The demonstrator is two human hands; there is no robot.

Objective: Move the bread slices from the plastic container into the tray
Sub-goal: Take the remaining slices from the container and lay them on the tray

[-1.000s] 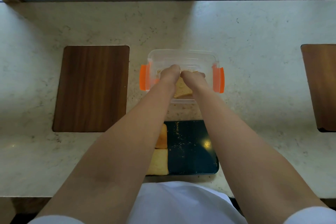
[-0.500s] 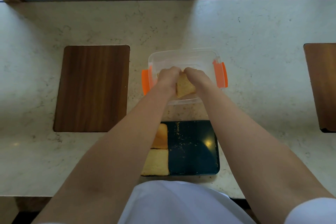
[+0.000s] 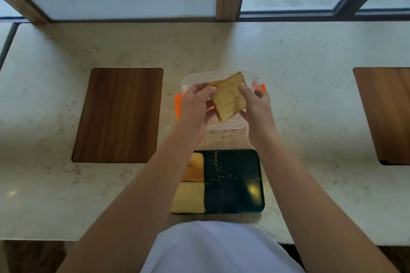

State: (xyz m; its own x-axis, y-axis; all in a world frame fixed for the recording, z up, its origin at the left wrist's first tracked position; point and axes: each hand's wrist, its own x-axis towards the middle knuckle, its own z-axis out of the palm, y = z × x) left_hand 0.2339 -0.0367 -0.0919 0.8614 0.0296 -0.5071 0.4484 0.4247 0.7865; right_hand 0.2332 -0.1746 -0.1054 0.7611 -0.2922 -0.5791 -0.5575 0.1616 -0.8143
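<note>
A tan bread slice [image 3: 228,97] is held tilted above the clear plastic container [image 3: 224,126] with orange clips. My left hand [image 3: 195,104] grips the slice's left edge and my right hand [image 3: 255,104] grips its right edge. Nearer to me lies the dark tray [image 3: 235,182], with crumbs on its bare right part. Two bread slices lie in its left part: one at the far side [image 3: 195,167], partly hidden by my left forearm, and one at the near side [image 3: 189,198]. What else is inside the container is hidden by my hands.
The pale stone counter [image 3: 310,117] has a wooden inset panel [image 3: 117,115] to the left and another [image 3: 386,113] at the right edge. A window frame runs along the back. My white garment shows at the bottom.
Both hands have lifted the bread slice up out of the container; earlier they were down inside it, closing on the slice.
</note>
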